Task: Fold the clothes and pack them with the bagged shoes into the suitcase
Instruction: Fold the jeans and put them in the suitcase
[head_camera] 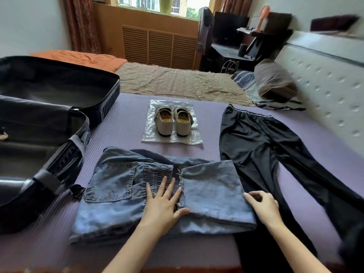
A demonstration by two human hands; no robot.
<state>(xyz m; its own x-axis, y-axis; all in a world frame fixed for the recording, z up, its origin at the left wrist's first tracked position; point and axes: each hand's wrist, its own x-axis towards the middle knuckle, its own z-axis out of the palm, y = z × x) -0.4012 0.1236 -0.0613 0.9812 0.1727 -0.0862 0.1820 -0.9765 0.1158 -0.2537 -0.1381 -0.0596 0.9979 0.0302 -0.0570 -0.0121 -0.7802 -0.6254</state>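
Jeans (118, 194) lie at the near edge of the purple mat (128, 119), partly folded. The leg ends are doubled back over the seat, so the frayed hems sit beside the elastic waistband.

We find the left hand (163, 205) flat on the denim with fingers spread, pressing where hems meet waistband. We judge that this pins the lower layers so the fold cannot slide. The right hand (264, 207) sits at the right edge of the doubled section, thumb on top and fingers curled at the crease. It appears to pinch that edge, in our judgement to square it or carry it over for 1 more fold.

Other items noted:
- Black trousers (256, 138) lie spread flat to the right, unfolded, just beside the jeans.
- 2 shoes (173, 122) stand on top of a clear plastic bag (195, 139) beyond the jeans, so they are not yet bagged.
- The suitcase (59, 85) lies open at the left, close to the denim — handy for loading. No clothes are visible inside.

We assess the task as early: 1 garment is mid-fold and nothing is packed yet.
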